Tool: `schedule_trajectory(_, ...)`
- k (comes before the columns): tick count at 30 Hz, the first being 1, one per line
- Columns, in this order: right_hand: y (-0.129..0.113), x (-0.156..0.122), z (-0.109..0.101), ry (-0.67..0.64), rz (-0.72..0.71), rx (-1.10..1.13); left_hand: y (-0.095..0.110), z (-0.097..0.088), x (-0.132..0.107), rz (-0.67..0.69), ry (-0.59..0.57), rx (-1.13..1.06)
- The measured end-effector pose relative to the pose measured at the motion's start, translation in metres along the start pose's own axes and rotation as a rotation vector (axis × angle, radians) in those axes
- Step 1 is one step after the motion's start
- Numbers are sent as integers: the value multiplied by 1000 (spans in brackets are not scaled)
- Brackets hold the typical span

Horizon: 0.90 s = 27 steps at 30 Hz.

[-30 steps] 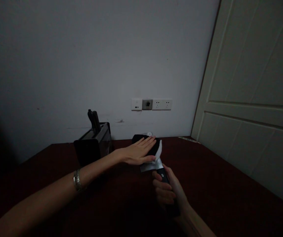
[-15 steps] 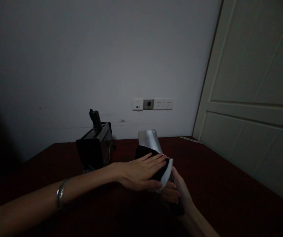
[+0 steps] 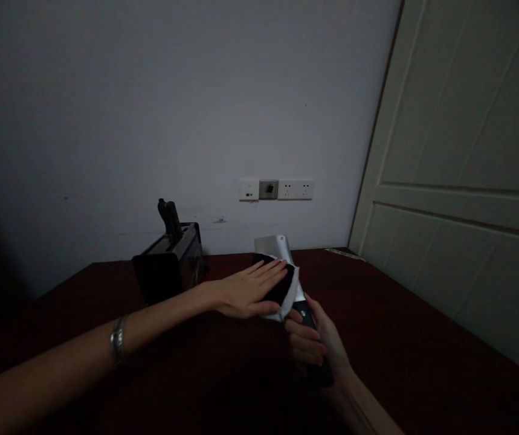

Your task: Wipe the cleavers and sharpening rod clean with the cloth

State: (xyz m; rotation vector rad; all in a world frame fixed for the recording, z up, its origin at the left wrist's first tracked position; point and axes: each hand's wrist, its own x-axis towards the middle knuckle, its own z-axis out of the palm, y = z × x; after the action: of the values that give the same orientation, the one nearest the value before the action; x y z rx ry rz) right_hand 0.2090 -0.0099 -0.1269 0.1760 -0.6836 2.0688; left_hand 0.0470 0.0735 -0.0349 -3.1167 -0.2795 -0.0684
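Note:
A cleaver [image 3: 272, 244] with a broad steel blade and a dark riveted handle is held tilted above the table, blade pointing away. My right hand [image 3: 311, 338] is closed around its handle. Over the blade lies a black cloth [image 3: 281, 293] with a white edge or underside. On top of that cloth rests my left hand [image 3: 252, 290], its fingers stretched out flat, pressing it to the metal. Part of the blade is covered by the cloth.
A dark knife block [image 3: 168, 263] with black-handled tools [image 3: 170, 219] in it stands on the left of the dark red table [image 3: 377, 338]. Sockets and switches [image 3: 277, 190] sit on the wall behind. A pale panelled door [image 3: 458, 181] rises on the right.
My left hand and the cloth have slid up the blade, away from the handle. More of the handle and the blade's base shows now. My right hand keeps its grip.

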Motion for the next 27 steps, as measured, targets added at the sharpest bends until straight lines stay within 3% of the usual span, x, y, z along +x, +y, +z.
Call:
schedule_trajectory(9, 10, 0, -2, -9, 48, 45, -48, -6, 10, -185, 31, 18)
schedule_trajectory(14, 11, -1, -2, 7, 74, 29, -60, -7, 16, -234, 47, 15)
schedule_trajectory(19, 10, -2, -4, 10, 57, 19, -50, -1, 19, -177, 67, 27)
schedule_trajectory(27, 5, -2, -8, 32, 57, 25, 1, 11, 11, 19, 29, 25)
